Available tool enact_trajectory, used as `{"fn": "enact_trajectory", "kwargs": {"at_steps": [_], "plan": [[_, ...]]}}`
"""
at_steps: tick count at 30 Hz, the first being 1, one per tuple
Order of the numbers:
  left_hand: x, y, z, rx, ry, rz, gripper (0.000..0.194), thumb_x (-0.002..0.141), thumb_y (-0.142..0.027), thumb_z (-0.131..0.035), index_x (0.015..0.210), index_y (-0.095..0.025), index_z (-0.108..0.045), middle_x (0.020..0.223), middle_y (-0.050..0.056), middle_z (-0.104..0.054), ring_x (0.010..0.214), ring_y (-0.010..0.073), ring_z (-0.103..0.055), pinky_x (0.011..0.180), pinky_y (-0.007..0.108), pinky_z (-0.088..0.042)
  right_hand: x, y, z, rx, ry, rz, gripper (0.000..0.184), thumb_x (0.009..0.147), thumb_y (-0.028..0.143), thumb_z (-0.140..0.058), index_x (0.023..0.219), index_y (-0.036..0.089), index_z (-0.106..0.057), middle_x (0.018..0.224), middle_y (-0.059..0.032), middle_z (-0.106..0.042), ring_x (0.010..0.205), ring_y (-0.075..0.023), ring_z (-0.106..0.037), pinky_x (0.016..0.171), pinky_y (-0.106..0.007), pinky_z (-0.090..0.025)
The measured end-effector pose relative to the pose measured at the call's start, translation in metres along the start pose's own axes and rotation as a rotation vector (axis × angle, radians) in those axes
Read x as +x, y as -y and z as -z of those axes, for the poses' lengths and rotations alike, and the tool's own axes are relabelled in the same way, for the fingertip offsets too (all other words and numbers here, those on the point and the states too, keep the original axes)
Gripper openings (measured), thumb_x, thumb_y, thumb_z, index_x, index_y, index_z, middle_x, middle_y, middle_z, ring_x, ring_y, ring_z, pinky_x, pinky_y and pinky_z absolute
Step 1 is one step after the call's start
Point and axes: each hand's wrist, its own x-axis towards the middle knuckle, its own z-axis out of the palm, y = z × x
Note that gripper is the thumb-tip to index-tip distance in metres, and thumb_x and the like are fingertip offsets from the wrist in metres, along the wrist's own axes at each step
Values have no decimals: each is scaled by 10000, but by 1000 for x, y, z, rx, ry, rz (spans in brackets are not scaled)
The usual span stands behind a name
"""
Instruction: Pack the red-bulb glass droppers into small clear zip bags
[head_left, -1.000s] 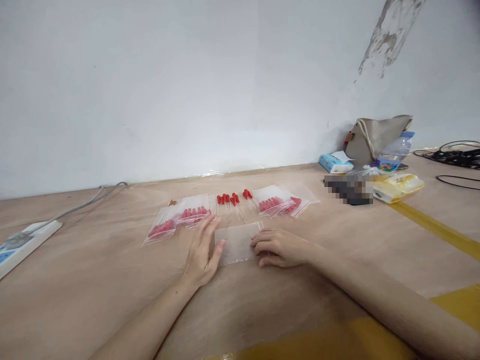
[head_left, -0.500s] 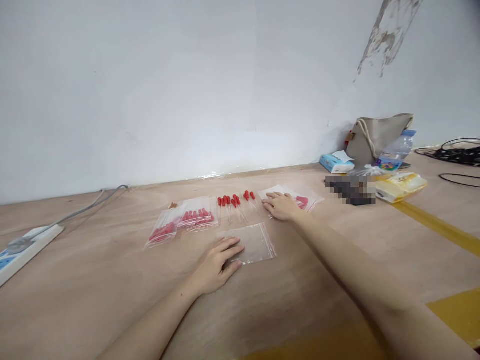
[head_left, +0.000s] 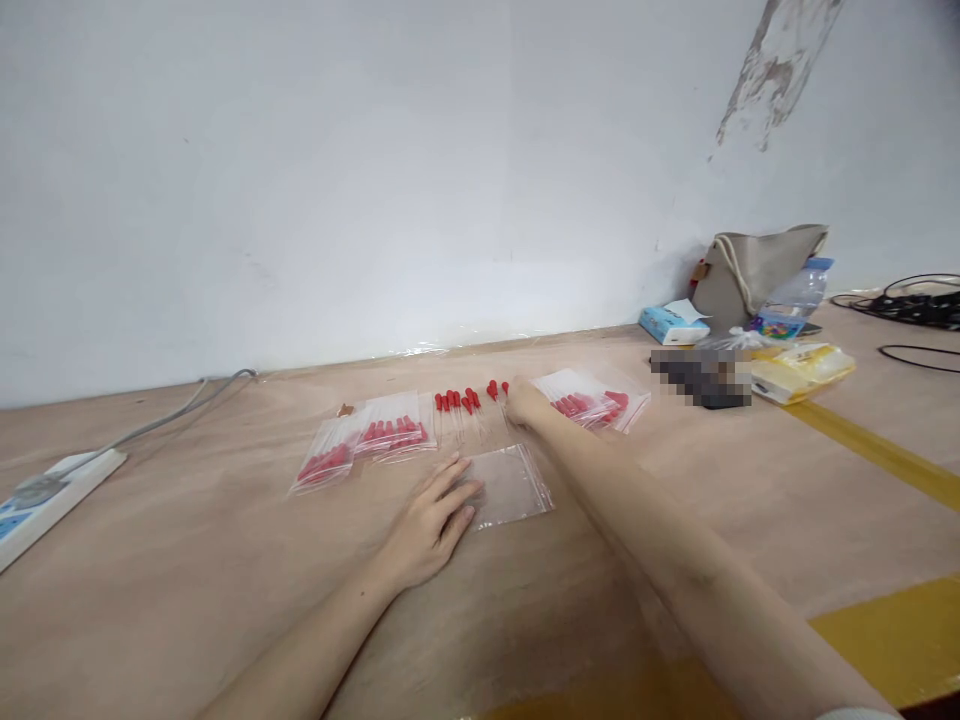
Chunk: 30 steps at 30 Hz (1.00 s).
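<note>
My left hand [head_left: 435, 525] lies open on the table, its fingers over the left edge of a clear zip-lock bag [head_left: 514, 485]. Beyond that bag, several loose droppers with red bulbs [head_left: 468, 403] and thin clear tubes lie in a loose row. At the right end of the row is my right hand [head_left: 527, 405], beside a red bulb [head_left: 505, 387]; its fingertips are hidden from me. Filled bags of red-bulbed droppers [head_left: 394, 430] rest on the left. More filled bags [head_left: 577, 400] lie just right of my right hand.
A power strip [head_left: 67, 500] with a grey cable is at the left. On the right are a blue tissue pack [head_left: 673, 324], a grey bag [head_left: 754, 275], a yellow-white packet [head_left: 802, 370] and black cables [head_left: 915, 308]. The wall [head_left: 375, 180] runs behind the table.
My right hand has moved left off the filled bags to the loose droppers, uncovering red bulbs in those bags. My left hand has shifted slightly left on the clear bag.
</note>
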Motion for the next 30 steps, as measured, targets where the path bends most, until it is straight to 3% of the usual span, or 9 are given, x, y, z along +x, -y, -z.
{"fn": "enact_trajectory", "kwargs": {"at_steps": [4,6,8,10,12,15,25,30], "plan": [[-1,1,-1,-34,3,-9,330,891,-258,-421,1204,-221,-521,1291,70,-477,1200,228,-422,998,440,-362,-10,1,8,26,-19,-72,636,657,73,-531,1259,20,-332,1075,-258,-546,934,-321,-578,735,-377,-451],[0,1,2,-42,52,-18,332,905,-262,-395,1214,-234,-513,1272,56,-502,1174,214,-453,997,433,-364,-26,-9,15,131,-101,-43,731,685,101,-497,1342,60,-179,1039,-210,-572,892,-281,-593,737,-360,-459],[1,-1,5,-36,116,-38,342,920,-257,-358,1237,-260,-487,1294,29,-482,1200,203,-429,1016,440,-338,-49,-26,19,433,-223,6,744,729,167,-457,1367,119,-78,824,-91,-617,719,-217,-613,671,-333,-485],[1,-3,8,-34,169,-64,358,919,-249,-353,1260,-276,-458,1325,13,-445,1231,198,-390,1028,441,-321,-75,-45,17,818,-300,-17,747,749,249,-439,1362,179,-18,652,29,-548,502,-154,-563,529,-300,-497],[2,-5,9,-34,195,-78,370,906,-245,-375,1267,-281,-448,1344,14,-420,1245,201,-371,1027,439,-323,-98,-61,11,1062,-361,-45,758,723,283,-473,1341,200,-41,626,71,-485,450,-126,-532,471,-280,-500],[2,-5,10,-30,200,-74,379,895,-245,-393,1269,-282,-446,1352,22,-407,1248,205,-368,1017,439,-334,-117,-73,1,1208,-426,-111,746,672,282,-524,1295,212,-120,673,71,-459,454,-108,-526,439,-264,-508],[2,-3,11,-31,218,-69,388,892,-240,-402,1276,-280,-437,1358,30,-398,1257,203,-353,1030,433,-316,-126,-58,-8,1314,-334,-106,658,656,305,-612,1186,245,-227,676,77,-458,513,-122,-580,492,-278,-542],[3,-4,11,-48,224,-51,420,898,-249,-396,1318,-256,-371,1360,28,-398,1258,189,-350,1044,418,-302,-134,-60,-2,1427,-76,-146,447,671,342,-632,999,234,-349,702,57,-535,607,-122,-619,631,-306,-534]]}}
